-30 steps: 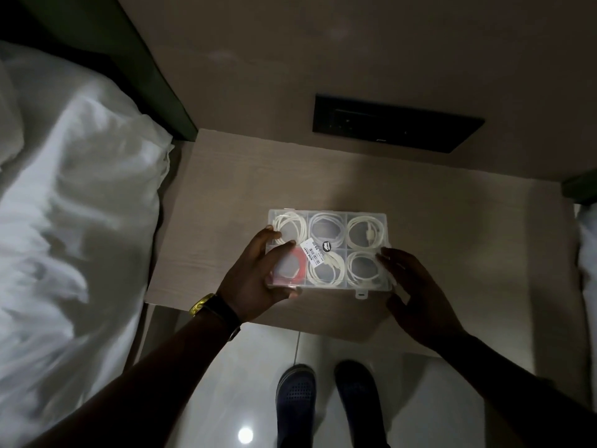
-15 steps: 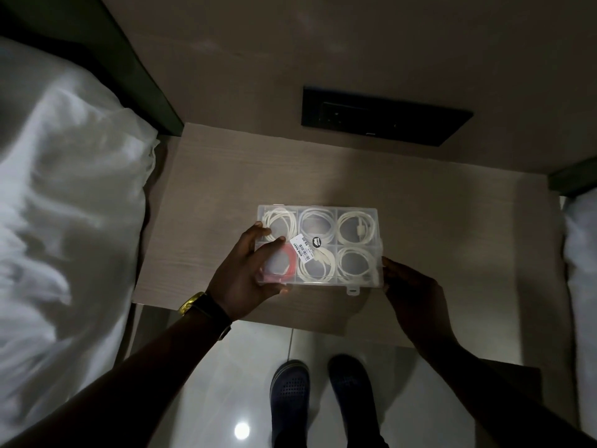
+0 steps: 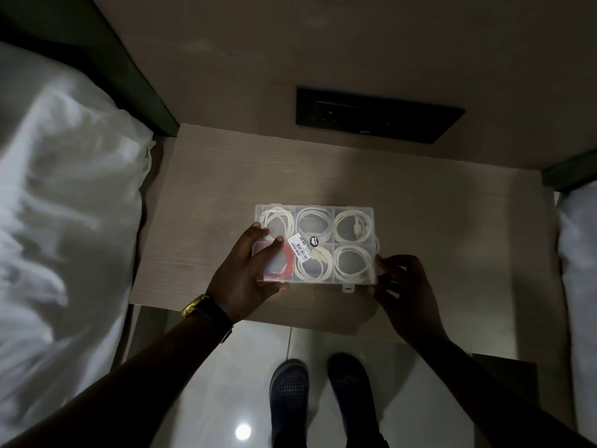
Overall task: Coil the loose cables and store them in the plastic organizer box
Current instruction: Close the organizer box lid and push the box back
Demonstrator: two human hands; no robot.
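Note:
A clear plastic organizer box (image 3: 334, 210) lies on the wooden bedside table (image 3: 210, 189), its lid closed and a price label on top. Several of its six compartments hold coiled white cables (image 3: 352, 226); the near-left one holds a red cable (image 3: 288, 258). My left hand (image 3: 248, 273) grips the box's near-left corner, fingers on the lid and thumb under the front edge. My right hand (image 3: 403, 286) holds the box's near-right corner with its fingertips.
A black socket panel (image 3: 378, 116) is set in the wall behind the table. White bedding (image 3: 64, 205) lies to the left, another bed (image 3: 578, 253) to the right. My dark shoes (image 3: 318, 392) stand on the glossy tiled floor below the table's front edge.
My right hand has moved from beside the box onto its near-right corner. The left hand keeps its grip on the left end.

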